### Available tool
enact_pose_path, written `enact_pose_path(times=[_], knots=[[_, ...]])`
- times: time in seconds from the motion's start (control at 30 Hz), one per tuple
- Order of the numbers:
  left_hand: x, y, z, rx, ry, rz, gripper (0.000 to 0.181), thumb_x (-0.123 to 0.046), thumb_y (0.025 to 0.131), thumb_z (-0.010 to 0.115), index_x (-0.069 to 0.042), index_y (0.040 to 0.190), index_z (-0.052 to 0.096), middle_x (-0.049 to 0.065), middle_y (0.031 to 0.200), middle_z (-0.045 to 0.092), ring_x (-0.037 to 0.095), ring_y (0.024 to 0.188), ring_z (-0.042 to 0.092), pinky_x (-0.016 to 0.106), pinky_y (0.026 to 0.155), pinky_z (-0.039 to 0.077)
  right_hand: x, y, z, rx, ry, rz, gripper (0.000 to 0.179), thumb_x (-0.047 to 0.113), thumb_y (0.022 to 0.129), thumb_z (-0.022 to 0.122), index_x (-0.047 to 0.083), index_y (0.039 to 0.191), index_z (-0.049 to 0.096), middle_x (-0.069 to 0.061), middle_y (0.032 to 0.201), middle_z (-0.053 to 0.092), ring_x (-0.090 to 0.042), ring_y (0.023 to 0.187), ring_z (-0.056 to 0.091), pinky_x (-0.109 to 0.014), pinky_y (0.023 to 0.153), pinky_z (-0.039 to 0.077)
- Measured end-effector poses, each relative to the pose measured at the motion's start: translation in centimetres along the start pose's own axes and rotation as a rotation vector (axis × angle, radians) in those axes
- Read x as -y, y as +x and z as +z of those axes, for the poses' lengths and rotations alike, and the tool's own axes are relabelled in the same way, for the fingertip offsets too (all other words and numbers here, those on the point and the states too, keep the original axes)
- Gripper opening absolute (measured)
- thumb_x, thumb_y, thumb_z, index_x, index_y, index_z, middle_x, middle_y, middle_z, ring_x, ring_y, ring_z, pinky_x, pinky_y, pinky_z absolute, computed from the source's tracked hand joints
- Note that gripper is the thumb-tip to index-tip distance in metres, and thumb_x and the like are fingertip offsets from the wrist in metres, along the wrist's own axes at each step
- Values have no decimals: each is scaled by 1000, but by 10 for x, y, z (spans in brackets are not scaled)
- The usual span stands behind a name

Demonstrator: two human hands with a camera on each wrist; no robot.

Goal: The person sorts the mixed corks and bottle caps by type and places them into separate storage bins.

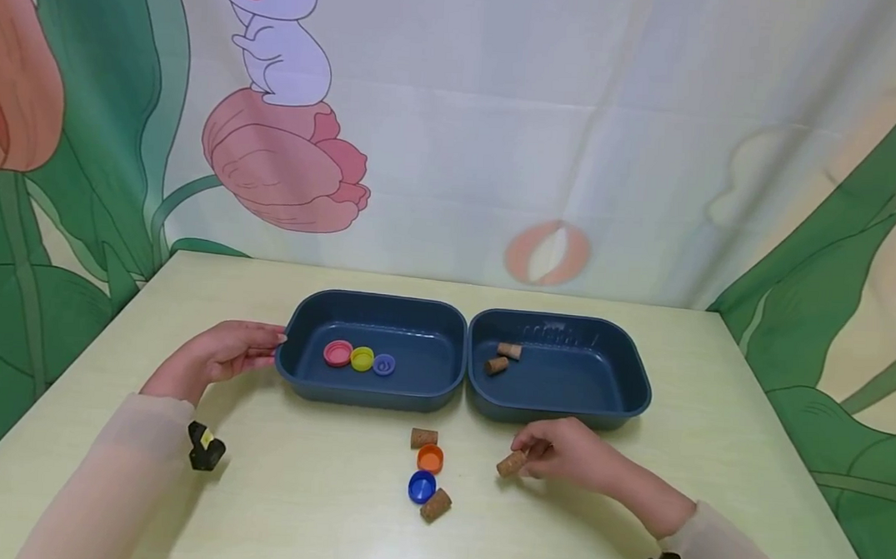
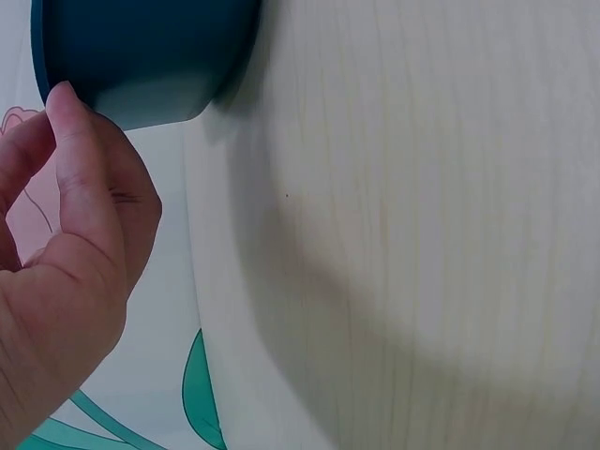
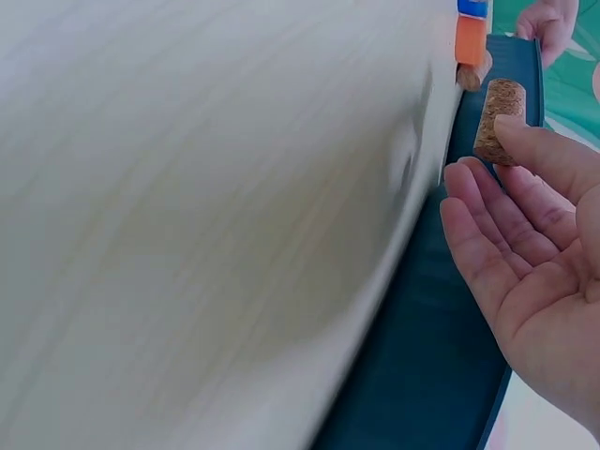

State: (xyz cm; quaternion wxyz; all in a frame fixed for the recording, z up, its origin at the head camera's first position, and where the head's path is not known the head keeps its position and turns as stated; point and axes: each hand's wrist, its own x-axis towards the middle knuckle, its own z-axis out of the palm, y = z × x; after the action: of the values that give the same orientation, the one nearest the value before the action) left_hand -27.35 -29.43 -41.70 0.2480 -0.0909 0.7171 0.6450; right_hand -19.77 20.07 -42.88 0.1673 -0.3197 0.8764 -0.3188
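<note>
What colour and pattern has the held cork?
The held cork is brown with darker flecks, clearest in the right wrist view.

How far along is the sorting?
About halfway, it seems. Looks done: three caps in the left tray, two corks in the right tray. In hand: one cork, pinched by the right hand. Remaining: an orange cap, a blue cap and two other corks on the table.

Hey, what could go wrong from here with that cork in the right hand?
The brown cylindrical cork might slip, since much of it sticks out past the right hand. Kept low, it may bump the right dark blue rectangular tray. A tug from the left hand, at the end of the left dark blue rectangular tray, could shift that tray.
</note>
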Motion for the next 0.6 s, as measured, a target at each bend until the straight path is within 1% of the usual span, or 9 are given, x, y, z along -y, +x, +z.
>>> enact_pose_path(times=[0.17,0.4,0.6], knots=[[-1,0,0,1,-11,1,62,-16,107,53,10,157,27,-11,85,76,2,79,74,19,83,62,-1,-9,-7,-13,2,14,18,7,90,76,4,107,74,-6,97,78,1,84,66,-16,72,57],[0,0,0,3,-23,0,62,-15,106,54,10,157,27,-11,85,76,2,78,74,19,82,62,3,-20,-21,-17,19,34,22,7,89,76,0,110,73,-9,99,78,-2,83,68,-17,71,57],[1,0,-1,5,-29,1,61,-15,106,54,10,156,29,-11,85,76,2,78,74,19,82,62,6,-24,-36,-27,14,66,21,4,90,74,-1,111,73,-9,98,78,2,82,65,-17,70,56]])
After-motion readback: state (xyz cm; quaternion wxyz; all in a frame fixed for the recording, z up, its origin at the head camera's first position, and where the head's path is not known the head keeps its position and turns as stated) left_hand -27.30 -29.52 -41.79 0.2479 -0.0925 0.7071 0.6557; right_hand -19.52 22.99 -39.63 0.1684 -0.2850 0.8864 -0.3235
